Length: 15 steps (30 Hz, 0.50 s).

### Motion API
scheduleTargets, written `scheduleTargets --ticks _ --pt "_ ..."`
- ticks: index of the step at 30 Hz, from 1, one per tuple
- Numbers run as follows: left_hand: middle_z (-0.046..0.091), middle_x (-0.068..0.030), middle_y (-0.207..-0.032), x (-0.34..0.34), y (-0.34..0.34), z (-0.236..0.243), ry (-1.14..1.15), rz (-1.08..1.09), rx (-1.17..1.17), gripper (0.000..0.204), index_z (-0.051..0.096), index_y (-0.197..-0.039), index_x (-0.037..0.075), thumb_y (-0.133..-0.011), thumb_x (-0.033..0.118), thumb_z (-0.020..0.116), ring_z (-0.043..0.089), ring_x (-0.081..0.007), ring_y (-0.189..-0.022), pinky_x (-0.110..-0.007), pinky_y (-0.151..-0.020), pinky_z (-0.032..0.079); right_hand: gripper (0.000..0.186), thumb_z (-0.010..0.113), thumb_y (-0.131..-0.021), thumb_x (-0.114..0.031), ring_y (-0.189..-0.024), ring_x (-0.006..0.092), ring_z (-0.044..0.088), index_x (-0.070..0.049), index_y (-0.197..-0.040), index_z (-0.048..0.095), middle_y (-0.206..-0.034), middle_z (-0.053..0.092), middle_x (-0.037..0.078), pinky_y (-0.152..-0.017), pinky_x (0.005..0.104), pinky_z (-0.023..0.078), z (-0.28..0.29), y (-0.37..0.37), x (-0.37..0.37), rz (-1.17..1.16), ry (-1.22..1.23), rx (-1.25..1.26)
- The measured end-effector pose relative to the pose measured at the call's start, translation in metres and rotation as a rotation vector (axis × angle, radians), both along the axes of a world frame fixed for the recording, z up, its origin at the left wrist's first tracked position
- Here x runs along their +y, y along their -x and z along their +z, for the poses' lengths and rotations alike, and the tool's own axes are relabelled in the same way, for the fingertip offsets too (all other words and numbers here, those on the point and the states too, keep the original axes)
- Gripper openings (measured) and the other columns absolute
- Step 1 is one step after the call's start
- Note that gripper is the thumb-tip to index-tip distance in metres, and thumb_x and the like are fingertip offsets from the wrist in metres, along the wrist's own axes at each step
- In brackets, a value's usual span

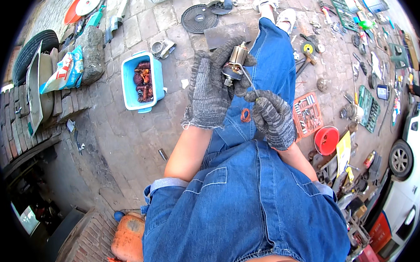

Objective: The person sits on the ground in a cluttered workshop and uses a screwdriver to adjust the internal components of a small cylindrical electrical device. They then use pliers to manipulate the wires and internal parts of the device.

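Both my hands wear grey knitted gloves. My left hand [210, 86] is closed round a motor armature [237, 56], with its laminated core, copper windings and shaft end showing above the fingers. My right hand [272, 116] grips a thin metal rod [248, 78]. Its bent upper end reaches the armature's windings; whether it hooks under a wire I cannot tell. Below the hands, a small bundle of reddish copper wire [245, 115] lies on my blue denim clothing. To the left, a light blue plastic tub [130, 94] holds reddish-brown copper winding pieces [144, 77].
Ahead lie a black fan-like grille [199, 19] and a metal housing [163, 48]. An orange tool case [307, 115], a red bucket [326, 140] and green socket sets [369, 110] are at right, near a white car [413, 145]. An orange tank [128, 238] stands lower left.
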<state>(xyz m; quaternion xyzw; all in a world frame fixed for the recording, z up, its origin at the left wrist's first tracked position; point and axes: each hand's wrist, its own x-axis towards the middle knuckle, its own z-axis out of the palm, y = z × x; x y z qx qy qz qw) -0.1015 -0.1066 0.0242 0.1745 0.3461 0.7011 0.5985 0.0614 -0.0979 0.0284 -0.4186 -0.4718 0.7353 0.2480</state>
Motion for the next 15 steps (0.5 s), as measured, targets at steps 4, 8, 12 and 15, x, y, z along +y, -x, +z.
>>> scheduleTargets --ticks 4,8,12,15 --pt "0.057 -0.0140 -0.108 0.002 0.003 0.002 -0.079 -0.033 -0.030 0.045 0.042 -0.128 0.002 -0.090 0.024 0.051 0.059 -0.0151 -0.081 -0.025 -0.063 0.050 0.027 0.051 -0.091 -0.026 -0.058 0.0049 0.050 -0.004 -0.101 0.064 -0.064 0.054 -0.002 -0.053 0.0190 0.040 -0.002 -0.001 0.002 0.020 -0.022 0.001" --pt "0.054 -0.0105 -0.114 -0.001 0.002 0.003 -0.035 0.006 0.460 0.058 0.040 -0.130 0.004 -0.078 0.005 0.065 0.056 -0.0151 -0.096 -0.029 -0.082 0.049 0.028 0.051 -0.091 -0.026 -0.054 0.0031 0.045 -0.002 -0.101 0.062 -0.061 0.051 -0.003 -0.048 0.0171 0.035 0.003 -0.003 0.005 -0.040 -0.058 0.082" --pt "0.054 -0.0103 -0.113 -0.005 0.005 -0.017 0.014 0.051 0.670 0.063 0.039 -0.130 0.005 -0.074 0.001 0.068 0.057 -0.0161 -0.098 -0.030 -0.085 0.047 0.029 0.052 -0.091 -0.024 -0.049 0.0016 0.037 0.001 -0.101 0.060 -0.060 0.046 -0.004 -0.044 0.0163 0.027 0.009 -0.009 0.014 -0.169 -0.086 0.206" --pt "0.055 -0.0109 -0.112 -0.009 0.006 -0.012 0.021 0.050 0.546 0.064 0.040 -0.129 0.004 -0.072 -0.002 0.069 0.057 -0.0166 -0.099 -0.030 -0.086 0.048 0.027 0.052 -0.091 -0.023 -0.052 0.0020 0.039 0.000 -0.101 0.061 -0.062 0.048 -0.004 -0.046 0.0168 0.029 0.015 -0.008 0.022 -0.158 -0.117 0.085"
